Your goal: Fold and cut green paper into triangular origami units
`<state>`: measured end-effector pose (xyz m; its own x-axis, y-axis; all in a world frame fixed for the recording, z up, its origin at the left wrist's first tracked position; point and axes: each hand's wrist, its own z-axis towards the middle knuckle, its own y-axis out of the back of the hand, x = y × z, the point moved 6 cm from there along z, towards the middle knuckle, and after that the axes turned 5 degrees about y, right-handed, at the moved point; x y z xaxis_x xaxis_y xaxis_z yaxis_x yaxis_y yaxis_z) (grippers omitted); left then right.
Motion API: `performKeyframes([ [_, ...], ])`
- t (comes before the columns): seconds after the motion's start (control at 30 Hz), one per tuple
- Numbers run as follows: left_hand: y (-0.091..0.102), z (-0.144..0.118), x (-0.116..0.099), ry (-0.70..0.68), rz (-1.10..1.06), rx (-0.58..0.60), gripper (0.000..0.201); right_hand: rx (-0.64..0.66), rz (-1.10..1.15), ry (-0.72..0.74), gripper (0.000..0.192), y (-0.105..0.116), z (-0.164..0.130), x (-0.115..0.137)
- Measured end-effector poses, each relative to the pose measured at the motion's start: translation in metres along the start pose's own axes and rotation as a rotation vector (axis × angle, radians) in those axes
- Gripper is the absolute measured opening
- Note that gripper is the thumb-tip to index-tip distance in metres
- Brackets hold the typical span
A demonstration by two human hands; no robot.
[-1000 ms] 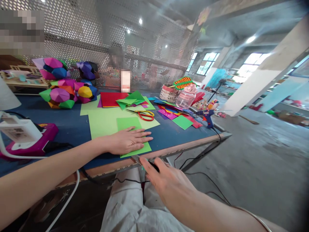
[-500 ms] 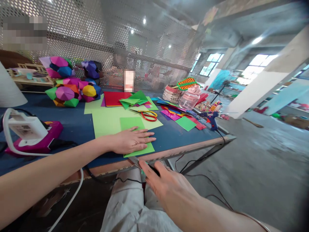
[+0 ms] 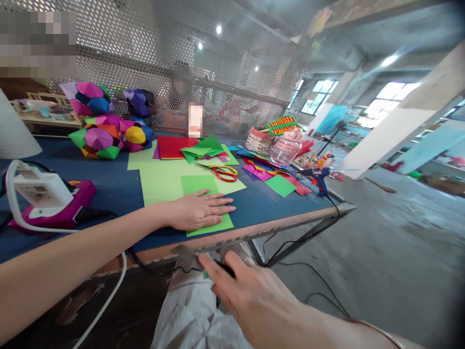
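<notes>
Head view: left hand [image 3: 198, 212] lies flat, released, on green paper [image 3: 198, 185] at worktop's near side; right hand [image 3: 241, 281] grasps blurred bladed tool [image 3: 186, 254].

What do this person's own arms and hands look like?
The left hand and right hand are ungloved. No sleeve covers the visible left forearm or right forearm. A thin band shows along the right forearm; whether bracelet or cable, I cannot tell.

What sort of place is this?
Probably a craft workshop: coloured paper, scissors and what looks like a glue gun are on the table.
</notes>
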<state>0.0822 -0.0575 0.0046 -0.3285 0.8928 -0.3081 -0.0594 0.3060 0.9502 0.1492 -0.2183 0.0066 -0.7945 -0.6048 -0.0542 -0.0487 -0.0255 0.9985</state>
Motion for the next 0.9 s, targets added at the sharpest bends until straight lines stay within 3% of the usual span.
performKeyframes([
  [0.1,0.001,-0.001,0.001,-0.011,-0.021,-0.028,0.05,-0.082,0.048,0.038,0.056,0.013,-0.011,-0.003],
  [0.17,0.002,-0.002,0.001,-0.033,-0.035,-0.056,0.05,-0.135,0.071,-0.009,0.052,0.025,-0.018,-0.023],
  [0.33,0.005,-0.003,0.008,0.035,-0.03,-0.129,0.051,-0.23,-0.084,-0.356,0.049,0.04,-0.013,-0.134],
  [0.4,0.011,-0.004,0.013,0.107,0.005,-0.24,0.054,-0.181,-0.18,-0.454,0.049,0.034,-0.003,-0.182],
  [0.47,0.022,-0.009,0.02,0.23,0.055,-0.422,0.047,-0.126,-0.255,-0.52,0.048,0.026,0.008,-0.221],
  [0.57,0.035,-0.019,0.029,0.449,0.125,-0.607,0.037,-0.112,-0.285,-0.528,0.048,0.016,0.022,-0.254],
  [0.67,0.035,-0.022,0.03,0.563,0.151,-0.563,0.054,-0.145,-0.3,-0.51,0.051,0.014,0.035,-0.262],
  [0.73,0.031,-0.022,0.029,0.591,0.128,-0.516,0.066,-0.217,-0.258,-0.436,0.051,0.02,0.049,-0.253],
  [0.83,0.026,-0.019,0.028,0.576,0.066,-0.489,0.064,-0.341,0.008,-0.132,0.04,0.032,0.079,-0.22],
  [0.9,0.026,-0.018,0.03,0.572,0.017,-0.521,0.054,-0.325,0.175,0.054,0.028,0.037,0.1,-0.193],
])
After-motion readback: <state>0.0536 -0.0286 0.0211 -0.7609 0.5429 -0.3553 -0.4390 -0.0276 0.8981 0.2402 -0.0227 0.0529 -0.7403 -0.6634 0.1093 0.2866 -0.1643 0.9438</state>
